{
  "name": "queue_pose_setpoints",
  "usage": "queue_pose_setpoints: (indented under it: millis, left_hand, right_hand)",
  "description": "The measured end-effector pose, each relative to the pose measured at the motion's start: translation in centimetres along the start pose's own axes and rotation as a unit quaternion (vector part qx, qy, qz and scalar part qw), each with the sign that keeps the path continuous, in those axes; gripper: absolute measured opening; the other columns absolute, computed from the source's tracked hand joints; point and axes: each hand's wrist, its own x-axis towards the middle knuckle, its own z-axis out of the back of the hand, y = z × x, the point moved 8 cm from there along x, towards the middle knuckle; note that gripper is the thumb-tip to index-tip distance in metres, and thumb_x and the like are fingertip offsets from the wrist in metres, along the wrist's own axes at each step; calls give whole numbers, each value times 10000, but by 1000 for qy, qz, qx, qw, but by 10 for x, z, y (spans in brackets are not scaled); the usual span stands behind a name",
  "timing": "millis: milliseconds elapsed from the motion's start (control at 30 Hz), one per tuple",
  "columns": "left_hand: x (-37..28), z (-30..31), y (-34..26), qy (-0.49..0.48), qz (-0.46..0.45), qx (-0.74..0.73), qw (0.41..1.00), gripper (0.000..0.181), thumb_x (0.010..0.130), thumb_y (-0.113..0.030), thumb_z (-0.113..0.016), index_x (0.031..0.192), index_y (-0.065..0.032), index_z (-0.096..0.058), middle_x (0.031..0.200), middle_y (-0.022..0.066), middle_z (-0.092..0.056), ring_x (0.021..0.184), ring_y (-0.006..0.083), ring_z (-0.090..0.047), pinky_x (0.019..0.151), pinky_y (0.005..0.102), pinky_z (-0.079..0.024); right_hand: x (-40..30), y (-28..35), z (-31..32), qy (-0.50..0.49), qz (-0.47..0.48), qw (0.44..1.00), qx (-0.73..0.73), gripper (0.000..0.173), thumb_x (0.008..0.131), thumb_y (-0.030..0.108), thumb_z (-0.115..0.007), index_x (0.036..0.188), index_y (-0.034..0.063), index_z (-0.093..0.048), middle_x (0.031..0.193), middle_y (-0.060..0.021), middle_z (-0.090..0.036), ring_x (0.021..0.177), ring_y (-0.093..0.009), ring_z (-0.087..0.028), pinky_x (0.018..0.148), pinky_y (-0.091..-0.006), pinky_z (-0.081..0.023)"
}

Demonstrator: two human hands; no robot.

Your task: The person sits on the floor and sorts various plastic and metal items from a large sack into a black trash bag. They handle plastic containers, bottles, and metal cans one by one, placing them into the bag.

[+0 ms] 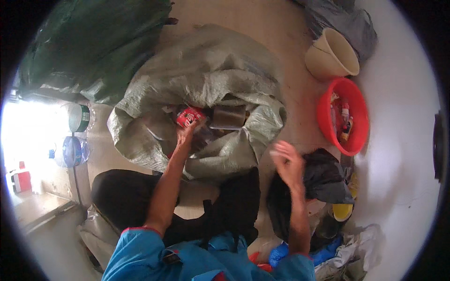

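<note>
Before me stands a large pale woven plastic sack [151, 82] with its rim rolled down and its mouth wide. In that mouth my left hand [188, 130] grips a red-labelled drink container [190, 116], perhaps a bottle; its lower end is hidden. To the right of it in the sack lies a rectangular, see-through plastic box [229, 117]. Other contents are dark and hard to make out. My right hand [289, 164] is blurred, just outside the sack's right side and near a black plastic bag [325, 175]. Nothing shows between its parted, bent fingers.
On the right, a red basin [320, 110] holds several small bottles, beside a cream bucket [316, 61] near the white wall. A big dark green sack [88, 45] stands back left. Large clear plastic bottles [72, 151] are at left. Blue plastic [327, 251] lies at lower right.
</note>
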Motion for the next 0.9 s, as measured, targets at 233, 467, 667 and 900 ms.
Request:
queue_pose_setpoints:
  millis: [233,467,667,900]
  left_hand:
    - [-18,15,-49,52,-31,23,998,538,733,-384,-753,1098,-5,-639,990,109,-665,816,268,-667,647,375,-554]
    - [22,61,-109,53,16,-137,989,554,835,-433,-633,1195,-14,-596,1154,143,-636,1056,269,-618,857,403,-516]
    - [-27,-22,-133,191,29,-354,915,509,875,-355,-601,1303,-91,-526,1231,119,-597,1136,289,-572,981,451,-460]
    - [-129,-130,-63,195,132,-301,924,431,888,-233,-645,1265,-67,-518,1185,91,-599,1012,222,-606,820,356,-530]
  right_hand:
    - [99,12,-169,131,42,988,-74,502,827,380,-706,1162,14,-625,1079,-173,-674,952,-325,-663,843,-394,-522]
    - [61,50,-195,369,28,929,-26,819,777,617,-679,1369,96,-459,958,-141,-671,879,-259,-644,789,-385,-500]
    - [37,58,-159,107,-59,896,427,1035,700,474,-827,1431,-38,-302,1185,-183,-584,1099,-275,-584,955,-381,-469]
    - [-13,-5,-49,70,-204,906,364,910,766,315,-792,1445,-21,-289,1270,-157,-548,1057,-203,-593,818,-330,-528]
